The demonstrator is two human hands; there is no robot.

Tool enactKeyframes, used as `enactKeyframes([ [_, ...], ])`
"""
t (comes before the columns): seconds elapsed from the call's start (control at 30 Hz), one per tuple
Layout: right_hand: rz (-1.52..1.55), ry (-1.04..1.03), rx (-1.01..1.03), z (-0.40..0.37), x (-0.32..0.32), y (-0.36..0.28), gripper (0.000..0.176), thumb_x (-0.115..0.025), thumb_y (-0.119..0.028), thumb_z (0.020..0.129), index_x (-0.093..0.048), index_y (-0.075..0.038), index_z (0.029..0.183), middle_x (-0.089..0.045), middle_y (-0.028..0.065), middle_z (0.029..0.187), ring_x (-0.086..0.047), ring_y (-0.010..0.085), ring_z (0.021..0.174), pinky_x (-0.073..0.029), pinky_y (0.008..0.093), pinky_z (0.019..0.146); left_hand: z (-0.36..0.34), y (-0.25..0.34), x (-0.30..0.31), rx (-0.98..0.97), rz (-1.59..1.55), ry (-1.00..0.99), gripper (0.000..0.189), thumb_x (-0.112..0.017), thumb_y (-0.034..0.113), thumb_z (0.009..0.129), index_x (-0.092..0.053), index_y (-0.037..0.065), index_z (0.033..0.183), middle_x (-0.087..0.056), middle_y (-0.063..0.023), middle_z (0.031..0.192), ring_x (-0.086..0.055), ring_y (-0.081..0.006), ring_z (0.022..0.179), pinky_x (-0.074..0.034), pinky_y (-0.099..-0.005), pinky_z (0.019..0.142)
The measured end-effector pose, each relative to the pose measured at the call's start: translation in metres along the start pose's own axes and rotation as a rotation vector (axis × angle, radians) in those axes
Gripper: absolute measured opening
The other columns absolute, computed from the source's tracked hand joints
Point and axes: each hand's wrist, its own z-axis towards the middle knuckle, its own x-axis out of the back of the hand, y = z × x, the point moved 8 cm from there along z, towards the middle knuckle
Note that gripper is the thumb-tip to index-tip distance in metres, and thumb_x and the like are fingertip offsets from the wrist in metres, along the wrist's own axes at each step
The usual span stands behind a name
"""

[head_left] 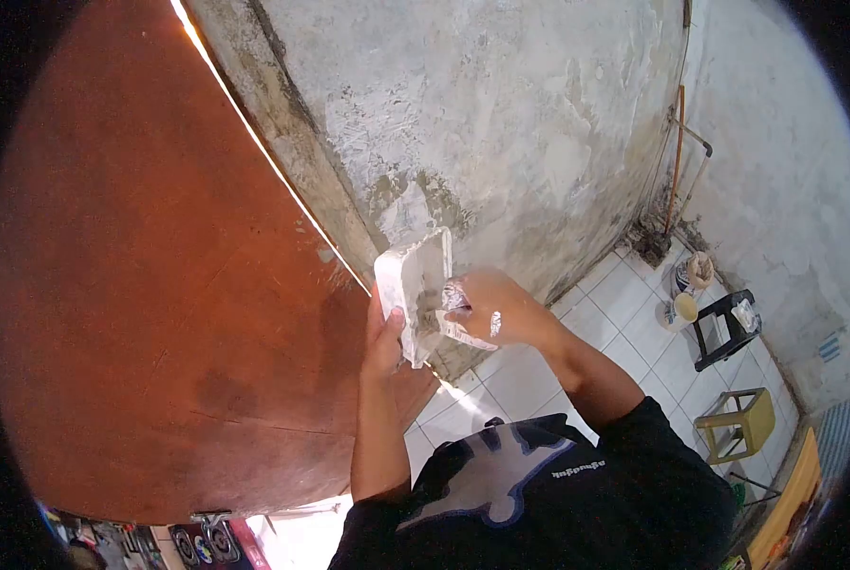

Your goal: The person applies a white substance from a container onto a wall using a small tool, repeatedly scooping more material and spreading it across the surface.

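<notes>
My left hand (383, 340) grips a smeared white tub (396, 285) beside the brown door's (159, 285) edge; my right (490, 302) curls around a white-smeared piece I can't identify. A plastered wall (520, 123) blocks ahead; black stool (724, 306) and yellow stool (757, 425) stand near the tiled floor's (529, 380) right edge.

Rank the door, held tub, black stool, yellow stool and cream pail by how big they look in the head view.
1. Door
2. Held tub
3. Black stool and yellow stool, too alike to rank
4. Cream pail
</notes>
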Motion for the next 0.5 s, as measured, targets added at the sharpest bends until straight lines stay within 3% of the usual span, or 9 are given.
enactKeyframes([
  [0.07, 0.028, 0.004, 0.036, 0.004, -0.01, 0.002, 0.031, -0.066, -0.022, 0.075, -0.06, 0.005, 0.09, -0.061, 0.0226, 0.088, -0.057, 0.0403, 0.087, -0.045, 0.0462, 0.076, -0.002, 0.0, 0.0, -0.003, 0.02, -0.017, 0.072, -0.057, 0.028, 0.086, -0.02, 0.0, 0.141, -0.034, -0.0108, 0.139, -0.033, -0.0215, 0.126, -0.026, -0.0333, 0.104],
  [0.13, 0.119, -0.014, 0.084, 0.009, -0.017, -0.001, 0.024, -0.066, -0.019, 0.073, -0.06, 0.002, 0.082, -0.059, 0.0217, 0.072, -0.056, 0.0373, 0.067, -0.043, 0.041, 0.062, -0.006, -0.002, 0.002, 0.01, 0.035, 0.014, 0.073, -0.058, 0.028, 0.086, -0.02, 0.0, 0.141, -0.034, -0.0108, 0.139, -0.034, -0.0216, 0.126, -0.026, -0.0334, 0.104],
  [0.3, 0.328, -0.174, 0.156, 0.011, -0.028, -0.017, 0.022, -0.068, -0.016, 0.072, -0.059, 0.002, 0.081, -0.06, 0.0162, 0.069, -0.056, 0.0261, 0.062, -0.043, 0.0359, 0.06, -0.014, 0.001, 0.006, 0.064, 0.014, 0.073, 0.072, -0.057, 0.03, 0.086, -0.021, 0.001, 0.14, -0.036, -0.0115, 0.137, -0.036, -0.0221, 0.124, -0.027, -0.0339, 0.103],
  [0.5, 0.512, -0.268, 0.09, 0.01, -0.038, -0.006, 0.023, -0.07, -0.015, 0.072, -0.061, 0.002, 0.084, -0.063, 0.0089, 0.072, -0.055, 0.015, 0.064, -0.043, 0.0305, 0.06, -0.019, -0.018, 0.027, 0.096, -0.112, 0.248, 0.053, -0.043, 0.028, 0.094, -0.027, 0.001, 0.137, -0.041, -0.0133, 0.133, -0.042, -0.0242, 0.119, -0.033, -0.0365, 0.1],
])
